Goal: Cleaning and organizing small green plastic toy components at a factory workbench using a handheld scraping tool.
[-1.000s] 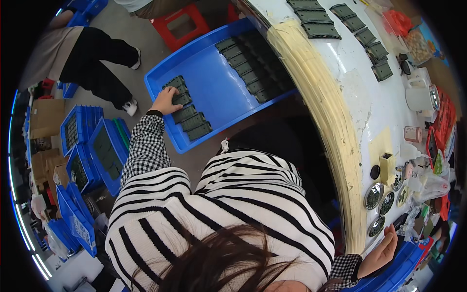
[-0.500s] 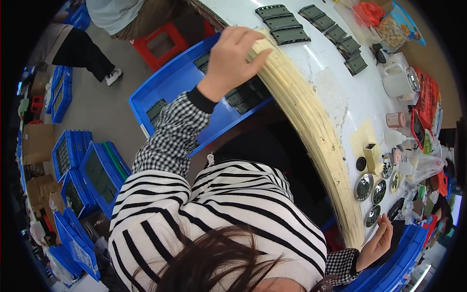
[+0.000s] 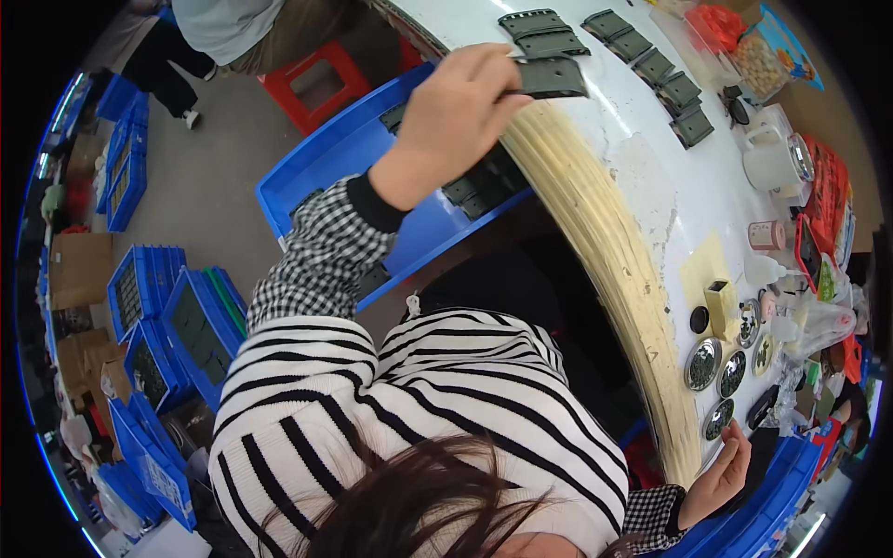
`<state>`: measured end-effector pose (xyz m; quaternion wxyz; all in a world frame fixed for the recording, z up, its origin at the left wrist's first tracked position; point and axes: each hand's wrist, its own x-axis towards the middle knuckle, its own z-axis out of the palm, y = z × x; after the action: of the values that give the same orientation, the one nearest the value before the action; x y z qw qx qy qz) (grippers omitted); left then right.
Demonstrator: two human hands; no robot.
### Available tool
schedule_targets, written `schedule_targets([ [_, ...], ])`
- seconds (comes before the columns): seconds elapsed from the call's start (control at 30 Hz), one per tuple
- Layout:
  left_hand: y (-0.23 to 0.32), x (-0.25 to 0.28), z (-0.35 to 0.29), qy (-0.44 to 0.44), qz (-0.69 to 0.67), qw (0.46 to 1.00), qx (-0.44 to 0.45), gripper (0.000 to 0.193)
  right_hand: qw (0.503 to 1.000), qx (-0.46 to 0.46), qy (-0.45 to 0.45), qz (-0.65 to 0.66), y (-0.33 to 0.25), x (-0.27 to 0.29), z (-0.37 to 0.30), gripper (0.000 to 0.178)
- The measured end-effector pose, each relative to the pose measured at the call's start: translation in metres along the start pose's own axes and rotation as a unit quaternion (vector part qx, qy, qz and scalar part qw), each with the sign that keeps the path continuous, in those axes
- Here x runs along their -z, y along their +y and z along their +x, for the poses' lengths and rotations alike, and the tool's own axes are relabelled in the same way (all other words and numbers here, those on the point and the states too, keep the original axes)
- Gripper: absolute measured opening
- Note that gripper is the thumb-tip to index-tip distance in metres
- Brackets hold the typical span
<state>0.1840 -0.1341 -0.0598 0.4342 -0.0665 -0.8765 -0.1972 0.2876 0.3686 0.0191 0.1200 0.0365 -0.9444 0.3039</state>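
Note:
My left hand (image 3: 456, 126) reaches over the far table edge, its thumb and fingers closed on the near end of a dark green rectangular panel (image 3: 555, 78). That panel is tilted, next to two similar dark green panels (image 3: 544, 35) lying on the white table. At the lower right, my right hand (image 3: 714, 485) rests by the table edge with fingers curled together. Its fingertips are beside a round metal dish (image 3: 718, 419) of small dark pieces; anything pinched in them is too small to tell. Below my left forearm, a blue tray (image 3: 409, 253) holds several more dark green panels.
Another row of dark green panels (image 3: 651, 67) lies farther right on the table. More round dishes (image 3: 702, 364), a small yellowish box (image 3: 720, 307) and a white mug (image 3: 767, 153) stand along the right. A red stool (image 3: 312, 88) and a person are beyond the tray.
My left hand has closed on the end panel of the near row and tilted it up off the table. My right hand has stayed by the dish.

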Motion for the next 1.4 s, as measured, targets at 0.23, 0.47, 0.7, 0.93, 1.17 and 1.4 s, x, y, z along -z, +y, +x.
schedule_targets([
  [0.23,-0.153,0.117,-0.166,-0.120,0.104,0.954,0.253,0.020,0.999,0.002,-0.034,0.010,-0.006,-0.017,0.015,0.025],
  [0.47,-0.234,0.135,-0.291,-0.257,0.213,0.886,0.323,0.017,0.998,0.010,-0.054,-0.012,-0.027,-0.023,0.013,0.025],
  [0.7,-0.263,0.134,-0.314,-0.410,0.241,0.759,0.445,0.014,0.998,0.009,-0.059,-0.019,-0.033,-0.019,0.008,0.024],
  [0.93,-0.133,0.054,-0.100,0.057,0.137,0.974,0.169,0.032,0.998,0.033,-0.044,0.019,-0.036,-0.025,0.014,0.019],
  [1.17,-0.061,-0.089,0.057,-0.090,0.072,0.993,0.016,0.047,0.999,0.040,-0.037,0.001,-0.045,-0.014,0.002,0.020],
  [1.4,-0.044,-0.062,0.064,-0.104,-0.002,0.993,0.059,0.041,1.000,-0.016,-0.019,0.010,-0.024,-0.005,-0.012,0.023],
])
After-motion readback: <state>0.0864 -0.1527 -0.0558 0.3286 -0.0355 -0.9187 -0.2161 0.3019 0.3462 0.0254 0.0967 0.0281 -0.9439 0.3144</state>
